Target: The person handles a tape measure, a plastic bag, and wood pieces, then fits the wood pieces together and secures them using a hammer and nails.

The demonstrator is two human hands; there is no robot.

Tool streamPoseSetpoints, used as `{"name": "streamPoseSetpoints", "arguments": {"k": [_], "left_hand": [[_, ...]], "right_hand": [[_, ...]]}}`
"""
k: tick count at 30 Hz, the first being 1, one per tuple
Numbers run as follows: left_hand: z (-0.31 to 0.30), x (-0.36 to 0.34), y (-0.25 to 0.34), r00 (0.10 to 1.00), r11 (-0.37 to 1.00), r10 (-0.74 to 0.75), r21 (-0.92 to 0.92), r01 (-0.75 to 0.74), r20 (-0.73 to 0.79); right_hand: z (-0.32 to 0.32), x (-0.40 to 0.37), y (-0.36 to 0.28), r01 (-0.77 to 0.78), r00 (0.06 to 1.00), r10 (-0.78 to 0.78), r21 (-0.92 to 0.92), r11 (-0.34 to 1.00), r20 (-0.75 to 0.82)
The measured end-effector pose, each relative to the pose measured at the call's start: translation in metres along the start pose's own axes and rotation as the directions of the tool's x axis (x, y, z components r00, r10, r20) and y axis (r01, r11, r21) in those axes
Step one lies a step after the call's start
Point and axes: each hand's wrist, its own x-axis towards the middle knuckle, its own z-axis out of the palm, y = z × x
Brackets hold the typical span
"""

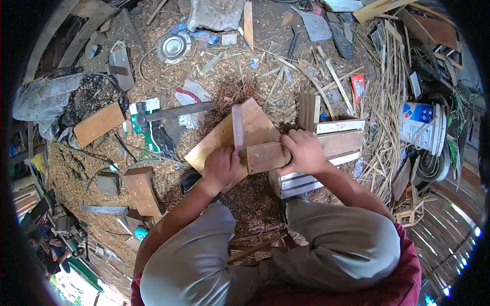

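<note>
A: so what's each grip doing?
B: right hand (304, 151) is wrapped round one end of a wooden block (264, 156), over the edge of a plywood board (212, 137). left hand (221, 166) is curled by the other end, near a thin wooden strip (238, 125); can't tell if it's pinching anything.

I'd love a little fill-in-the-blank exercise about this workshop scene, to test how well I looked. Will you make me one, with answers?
1. The hand nearer the bucket is the person's ____ one.
2. The block touching that hand is made of ____.
3. The hammer lies with its head toward the ____ side of the picture.
4. The packet on the ground is mostly coloured ____.

Missing words: right; wood; left; red.
</note>
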Motion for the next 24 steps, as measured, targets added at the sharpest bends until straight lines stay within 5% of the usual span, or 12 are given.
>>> {"name": "streamPoseSetpoints", "arguments": {"k": [4, 10, 19, 22, 24], "left_hand": [[0.002, 0.004, 0.006, 0.993, 0.997, -0.078, -0.018, 0.08, 0.09], [0.002, 0.009, 0.002, 0.993, 1.0, 0.01, -0.025, -0.013, -0.121], [-0.051, 0.039, 0.012, 0.991, 0.974, -0.054, -0.213, 0.08, 0.124], [-0.046, 0.05, -0.001, 0.927, 0.925, 0.365, -0.076, -0.372, -0.088], [-0.044, 0.048, -0.004, 0.939, 0.937, 0.341, -0.065, -0.344, -0.052]], "right_hand": [[0.001, 0.0, -0.003, -0.016, 1.0, 0.016, -0.012, 1.0, -0.018], [0.002, -0.005, 0.0, -0.057, 0.997, 0.059, -0.033, 0.998, 0.046], [0.005, -0.018, -0.001, -0.124, 0.992, 0.124, -0.003, 0.992, 0.01], [0.003, -0.021, 0.001, -0.159, 0.987, 0.159, -0.003, 0.987, 0.016], [-0.002, -0.021, 0.002, -0.246, 0.967, 0.247, -0.018, 0.969, 0.069]]}}
